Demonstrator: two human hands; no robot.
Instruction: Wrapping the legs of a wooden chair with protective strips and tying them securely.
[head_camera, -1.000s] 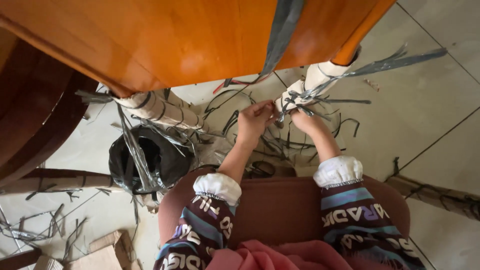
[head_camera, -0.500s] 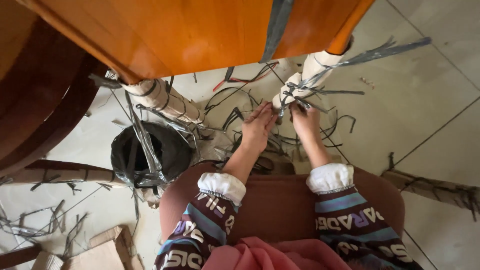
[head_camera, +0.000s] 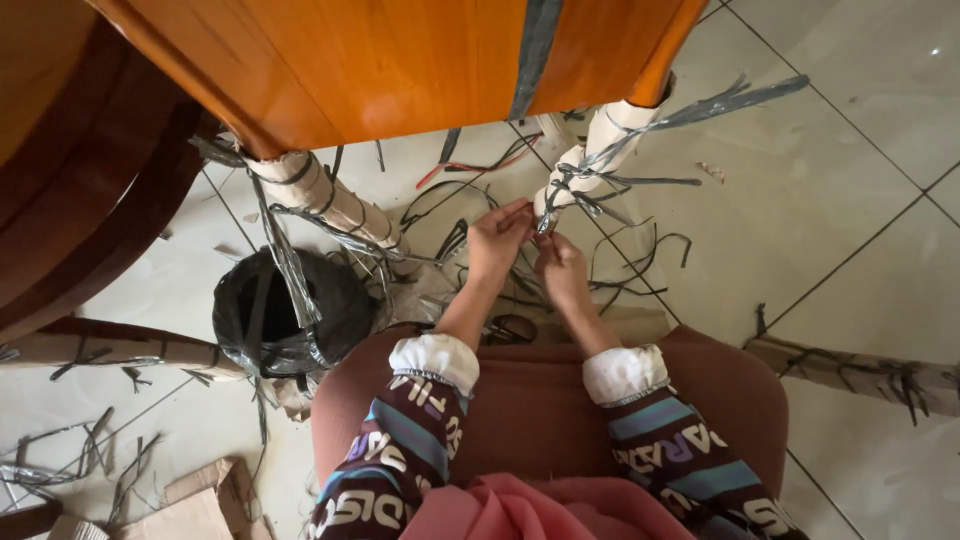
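Head view, left hand: the left hand is pinching its fingertips together on a grey tape strip at the foot of the paper-wrapped chair leg.
Right hand: the right hand is closing just below that pinch, touching the same tape; what it is gripping I cannot tell.
Leg: it is rising just above the pinch, under the orange wooden seat.
Around: a black tape roll is sitting well to the left of the grip; tape scraps are lying on the tiled floor.
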